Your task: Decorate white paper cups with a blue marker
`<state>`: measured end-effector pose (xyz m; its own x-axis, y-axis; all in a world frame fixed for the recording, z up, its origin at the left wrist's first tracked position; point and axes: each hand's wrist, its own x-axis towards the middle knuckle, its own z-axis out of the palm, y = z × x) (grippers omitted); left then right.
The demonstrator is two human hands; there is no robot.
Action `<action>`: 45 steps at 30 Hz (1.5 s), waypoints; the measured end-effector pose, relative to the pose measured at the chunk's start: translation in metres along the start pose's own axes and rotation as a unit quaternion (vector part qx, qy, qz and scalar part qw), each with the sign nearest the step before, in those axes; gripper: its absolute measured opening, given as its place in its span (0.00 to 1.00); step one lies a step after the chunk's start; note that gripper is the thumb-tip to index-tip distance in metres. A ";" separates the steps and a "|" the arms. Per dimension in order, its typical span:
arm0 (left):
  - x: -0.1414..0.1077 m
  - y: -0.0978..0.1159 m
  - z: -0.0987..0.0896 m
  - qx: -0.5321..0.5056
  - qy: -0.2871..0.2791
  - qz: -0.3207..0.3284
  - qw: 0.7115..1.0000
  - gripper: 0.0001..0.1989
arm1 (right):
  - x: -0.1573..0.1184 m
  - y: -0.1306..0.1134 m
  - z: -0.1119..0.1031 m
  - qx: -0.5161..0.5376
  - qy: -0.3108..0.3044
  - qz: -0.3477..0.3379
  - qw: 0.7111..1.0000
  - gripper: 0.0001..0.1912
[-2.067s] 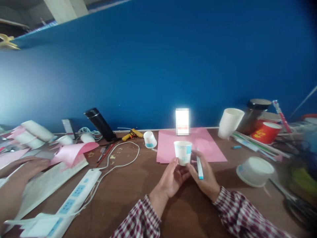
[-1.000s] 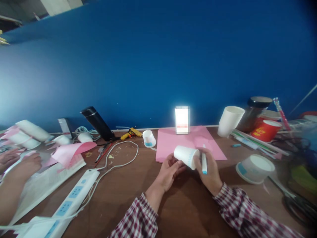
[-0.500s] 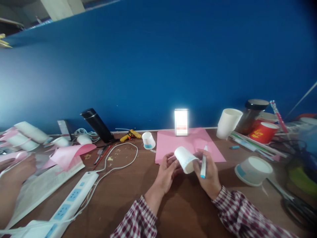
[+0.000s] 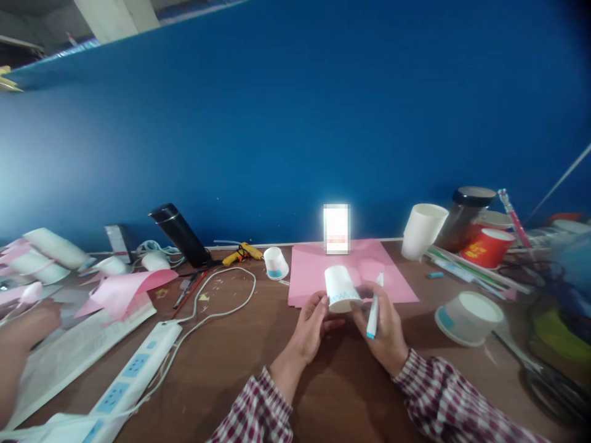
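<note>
Between my two hands is a white paper cup (image 4: 339, 284), base up and slightly tilted, with a blue zigzag line along its rim. The fingers of my left hand (image 4: 314, 329) are closed on the rim's left side. My right hand (image 4: 384, 329) has a white marker (image 4: 375, 311) with a blue end tucked in its fingers, while its thumb and fingertips rest on the cup's right side. Behind the cup lie pink paper sheets (image 4: 307, 271). A small blue marker cap (image 4: 435, 275) lies on the table to the right.
Another paper cup (image 4: 276, 263) stands near a yellow glue gun (image 4: 242, 253). At right are a paper bowl (image 4: 468, 320), scissors (image 4: 540, 375), tall white cups (image 4: 422, 231) and a red cup (image 4: 488, 247). A power strip (image 4: 133, 375) and another person's hand (image 4: 39, 323) are at left.
The cup has turned more upright, its base rising away from me, and its blue zigzag now faces me. My right hand and the marker have shifted slightly left.
</note>
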<state>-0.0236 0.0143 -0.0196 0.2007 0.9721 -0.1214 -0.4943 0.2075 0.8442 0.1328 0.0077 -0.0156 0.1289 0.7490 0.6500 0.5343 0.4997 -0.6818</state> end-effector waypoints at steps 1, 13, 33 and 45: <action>0.001 -0.001 0.000 -0.004 0.003 0.000 1.000 0.21 | 0.000 -0.001 0.000 -0.002 -0.002 0.000 1.000 0.15; 0.000 0.007 0.004 -0.022 0.029 -0.007 0.999 0.20 | -0.002 0.001 0.000 0.012 -0.035 -0.004 0.999 0.16; -0.002 0.008 0.007 -0.051 -0.013 0.022 0.998 0.22 | -0.002 -0.008 -0.002 0.077 -0.099 -0.026 0.992 0.17; -0.004 0.010 0.009 -0.060 -0.001 0.029 0.998 0.19 | 0.000 -0.008 -0.001 0.073 -0.111 0.005 0.991 0.18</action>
<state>-0.0217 0.0118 -0.0064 0.1701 0.9827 -0.0732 -0.6033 0.1626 0.7808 0.1296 0.0033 -0.0099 -0.0619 0.8240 0.5632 0.4055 0.5364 -0.7402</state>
